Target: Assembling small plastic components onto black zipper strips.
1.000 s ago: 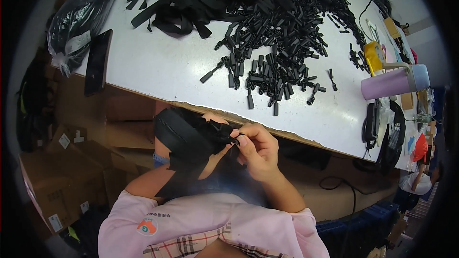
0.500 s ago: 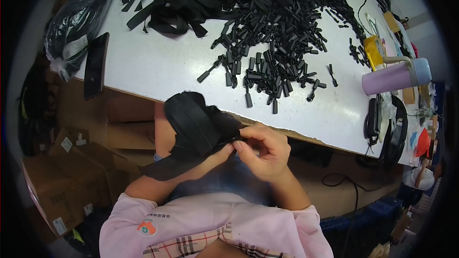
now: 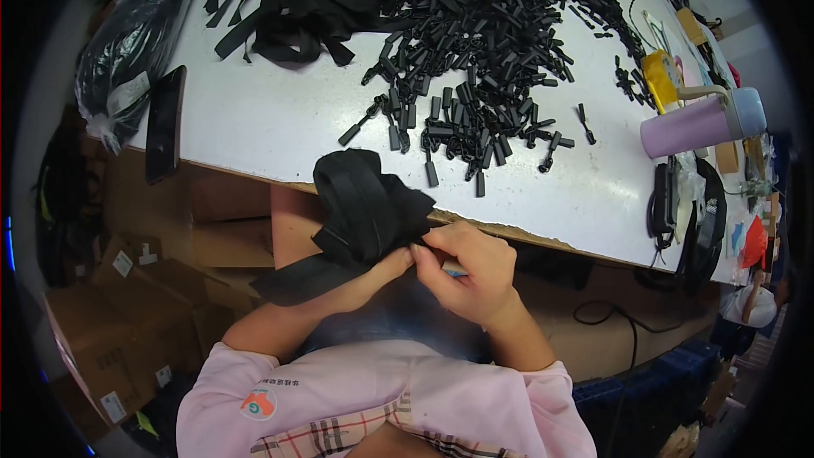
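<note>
A bundle of black zipper strips (image 3: 360, 208) is gripped in my left hand (image 3: 383, 277), looped over in folds above the table's near edge, with one flat end trailing down to the left over my forearm. My right hand (image 3: 471, 273) is closed in a pinch at the right end of the bundle, thumb and forefinger meeting my left fingertips. Whatever small piece lies between those fingertips is hidden. Beyond my hands, black zipper sliders with long pulls (image 3: 475, 123) lie in a big loose heap on the white table (image 3: 263, 114).
More black zipper strips (image 3: 305, 8) are piled at the far left. A dark phone (image 3: 165, 123) and a plastic bag of black material (image 3: 136, 42) lie along the left edge. On the right stands a lilac tumbler (image 3: 687, 127). Cardboard boxes (image 3: 110, 331) sit below left.
The zipper bundle has turned and shifted slightly right and up, its loops now more upright. Both hands stay together at its end, my right fingers pinching closer.
</note>
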`<control>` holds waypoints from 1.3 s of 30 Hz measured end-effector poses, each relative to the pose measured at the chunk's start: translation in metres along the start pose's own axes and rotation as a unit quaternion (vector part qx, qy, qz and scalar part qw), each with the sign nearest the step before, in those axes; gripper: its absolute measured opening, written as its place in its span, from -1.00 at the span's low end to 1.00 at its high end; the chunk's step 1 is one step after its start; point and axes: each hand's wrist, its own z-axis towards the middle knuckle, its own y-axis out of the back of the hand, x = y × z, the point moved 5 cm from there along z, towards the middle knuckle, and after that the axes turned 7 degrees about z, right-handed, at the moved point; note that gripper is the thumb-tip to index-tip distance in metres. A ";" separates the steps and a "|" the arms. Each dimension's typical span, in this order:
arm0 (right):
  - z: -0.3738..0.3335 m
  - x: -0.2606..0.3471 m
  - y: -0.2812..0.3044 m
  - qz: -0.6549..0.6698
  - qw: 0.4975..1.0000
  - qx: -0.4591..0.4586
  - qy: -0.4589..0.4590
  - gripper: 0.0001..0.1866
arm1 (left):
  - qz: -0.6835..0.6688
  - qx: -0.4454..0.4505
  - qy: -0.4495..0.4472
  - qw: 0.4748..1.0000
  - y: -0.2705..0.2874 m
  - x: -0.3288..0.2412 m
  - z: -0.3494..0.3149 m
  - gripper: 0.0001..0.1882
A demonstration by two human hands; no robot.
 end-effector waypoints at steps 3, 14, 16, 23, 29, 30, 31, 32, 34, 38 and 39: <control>-0.001 -0.004 0.003 0.055 0.997 0.021 -0.056 -0.82 | 0.037 0.029 -0.009 0.999 -0.002 0.003 0.001 -0.74; 0.001 -0.003 0.003 0.109 0.990 0.025 -0.082 -0.85 | -0.017 0.021 0.001 1.000 -0.001 0.009 -0.001 -0.76; -0.001 -0.006 0.004 0.130 0.985 0.033 -0.110 -0.85 | 0.000 0.019 0.003 1.000 -0.002 0.008 -0.001 -0.75; -0.010 -0.021 -0.002 0.291 0.916 0.037 -0.272 -0.91 | 0.023 -0.010 -0.061 0.998 0.008 -0.002 0.000 -0.74; -0.008 -0.027 -0.015 0.348 0.880 0.055 -0.318 -0.95 | 0.114 -0.139 -0.096 0.979 0.024 -0.013 0.000 -0.80; -0.005 -0.025 -0.019 0.307 0.907 0.102 -0.271 -0.95 | 0.166 -0.182 -0.136 0.960 0.025 -0.019 -0.002 -0.81; -0.004 -0.023 -0.024 0.264 0.922 0.151 -0.241 -0.92 | 0.177 -0.176 -0.144 0.958 0.024 -0.021 -0.002 -0.81; -0.005 -0.020 -0.035 0.252 0.922 0.198 -0.219 -0.86 | 0.031 -0.190 -0.072 0.979 0.029 -0.012 0.000 -0.82; -0.005 -0.020 -0.042 0.191 0.937 0.202 -0.210 -0.83 | -0.071 -0.192 0.019 0.979 0.032 0.001 0.002 -0.83; 0.004 -0.013 -0.028 0.073 0.984 0.026 -0.159 -0.89 | -0.054 -0.180 0.064 0.980 0.031 0.012 0.000 -0.72; 0.006 -0.013 -0.027 0.071 0.984 0.023 -0.162 -0.89 | -0.054 -0.175 0.066 0.981 0.031 0.013 -0.001 -0.72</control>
